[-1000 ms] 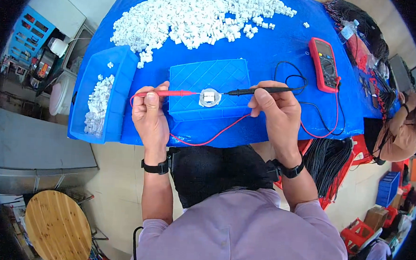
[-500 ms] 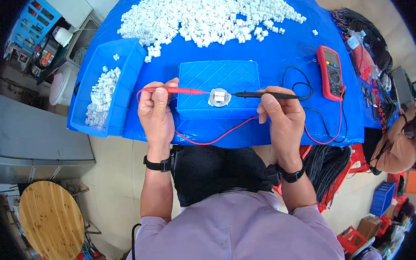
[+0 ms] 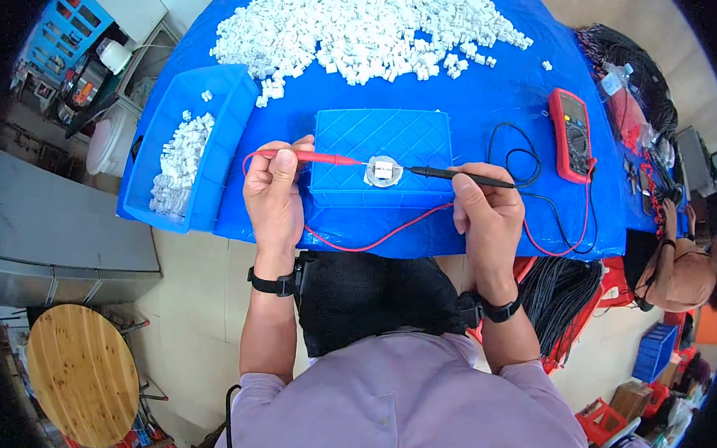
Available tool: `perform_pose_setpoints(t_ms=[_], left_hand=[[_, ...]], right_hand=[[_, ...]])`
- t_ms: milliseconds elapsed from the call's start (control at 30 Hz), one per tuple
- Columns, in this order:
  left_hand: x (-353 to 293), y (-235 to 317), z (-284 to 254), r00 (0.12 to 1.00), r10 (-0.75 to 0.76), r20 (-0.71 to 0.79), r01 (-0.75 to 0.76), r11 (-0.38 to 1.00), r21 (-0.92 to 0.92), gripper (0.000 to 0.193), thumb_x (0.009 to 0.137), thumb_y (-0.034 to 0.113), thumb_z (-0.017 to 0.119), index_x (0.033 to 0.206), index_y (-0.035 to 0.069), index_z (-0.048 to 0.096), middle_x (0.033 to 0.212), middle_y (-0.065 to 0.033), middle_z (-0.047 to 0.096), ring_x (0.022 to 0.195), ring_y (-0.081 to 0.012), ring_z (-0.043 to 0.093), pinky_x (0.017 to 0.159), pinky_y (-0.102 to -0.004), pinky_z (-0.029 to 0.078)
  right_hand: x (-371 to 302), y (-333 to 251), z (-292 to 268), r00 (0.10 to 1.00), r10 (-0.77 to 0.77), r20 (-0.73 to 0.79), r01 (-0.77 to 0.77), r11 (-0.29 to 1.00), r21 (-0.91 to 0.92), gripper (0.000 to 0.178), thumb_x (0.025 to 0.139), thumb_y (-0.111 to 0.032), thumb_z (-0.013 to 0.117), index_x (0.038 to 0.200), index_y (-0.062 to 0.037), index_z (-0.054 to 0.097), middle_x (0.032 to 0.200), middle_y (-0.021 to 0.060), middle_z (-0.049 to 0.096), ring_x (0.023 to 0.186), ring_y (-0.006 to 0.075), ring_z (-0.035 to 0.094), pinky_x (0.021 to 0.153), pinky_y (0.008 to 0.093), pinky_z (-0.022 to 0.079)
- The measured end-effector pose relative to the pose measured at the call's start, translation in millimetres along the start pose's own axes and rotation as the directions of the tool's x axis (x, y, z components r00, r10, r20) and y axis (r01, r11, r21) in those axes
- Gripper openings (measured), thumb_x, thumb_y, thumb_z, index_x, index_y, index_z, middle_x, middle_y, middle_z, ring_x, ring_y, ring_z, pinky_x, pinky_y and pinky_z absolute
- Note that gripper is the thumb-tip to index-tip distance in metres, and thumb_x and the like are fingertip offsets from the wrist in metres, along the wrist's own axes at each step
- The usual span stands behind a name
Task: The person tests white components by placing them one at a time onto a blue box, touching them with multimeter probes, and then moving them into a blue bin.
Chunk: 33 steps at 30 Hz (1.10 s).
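Observation:
My left hand [image 3: 277, 183] pinches a red test probe [image 3: 327, 158] whose tip reaches the left side of a small white block-shaped part [image 3: 384, 170]. From the other side, a black test probe [image 3: 462, 176] points at the part's right side, gripped in my right hand [image 3: 490, 211]. Both tips look to be at the part, though contact is too small to tell. The part sits on a round pale pad [image 3: 372, 179] on top of an upturned blue plastic bin [image 3: 384, 128]. Red and black leads run right to a red multimeter [image 3: 570, 136] lying on the table.
A big heap of similar white parts [image 3: 344, 28] covers the far side of the blue-covered table [image 3: 278, 139]. At left, a blue bin [image 3: 232, 136] holds more white parts [image 3: 185, 158]. Black cables [image 3: 561, 295] lie in a red crate at lower right. Another person [image 3: 681, 265] works at far right.
The black probe has tilted, its tip now closer to the white part's right side. The red probe remains at the left side. The view has shifted slightly.

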<state>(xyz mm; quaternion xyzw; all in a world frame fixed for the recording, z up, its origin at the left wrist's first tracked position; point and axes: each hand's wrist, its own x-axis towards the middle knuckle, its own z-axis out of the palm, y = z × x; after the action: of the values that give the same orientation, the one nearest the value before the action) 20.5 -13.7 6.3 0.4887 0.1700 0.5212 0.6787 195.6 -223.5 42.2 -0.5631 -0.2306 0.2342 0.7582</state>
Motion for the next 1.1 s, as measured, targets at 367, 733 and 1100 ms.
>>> perform_pose_setpoints(t_ms=[367,733,1100], left_hand=[[0,1,0,1.0,-0.023,-0.001,0.023,1.0,-0.009,0.019,0.102,0.019,0.069,0.11,0.002,0.064,0.106,-0.0173,0.075,0.114,-0.0272,0.069,0.108,-0.0403,0.048],[-1,0,-1,0.999,-0.01,0.03,0.01,1.0,0.023,0.018,0.103,0.019,0.068,0.111,0.003,0.063,0.107,-0.0175,0.075,0.118,-0.0283,0.067,0.108,-0.0401,0.047],[-1,2,0,1.0,-0.002,-0.006,0.002,0.998,-0.064,0.014,0.105,0.016,0.064,0.111,0.004,0.063,0.107,-0.0167,0.075,0.118,-0.0282,0.067,0.108,-0.0404,0.047]], right_hand=[[0,0,3,1.0,0.0,-0.008,0.001,1.0,0.016,0.011,0.099,-0.007,0.068,0.109,-0.0016,0.068,0.07,0.0001,0.059,0.054,0.0058,0.048,0.046,0.0219,0.034],[-2,3,2,1.0,-0.02,-0.002,0.02,1.0,0.003,0.01,0.1,-0.008,0.068,0.108,-0.0014,0.068,0.071,0.001,0.06,0.055,0.0065,0.05,0.047,0.0221,0.036],[-3,11,0,0.998,-0.066,-0.005,0.066,0.992,0.106,0.011,0.1,-0.006,0.066,0.11,-0.0015,0.065,0.077,0.004,0.064,0.058,0.0097,0.054,0.049,0.0242,0.04]])
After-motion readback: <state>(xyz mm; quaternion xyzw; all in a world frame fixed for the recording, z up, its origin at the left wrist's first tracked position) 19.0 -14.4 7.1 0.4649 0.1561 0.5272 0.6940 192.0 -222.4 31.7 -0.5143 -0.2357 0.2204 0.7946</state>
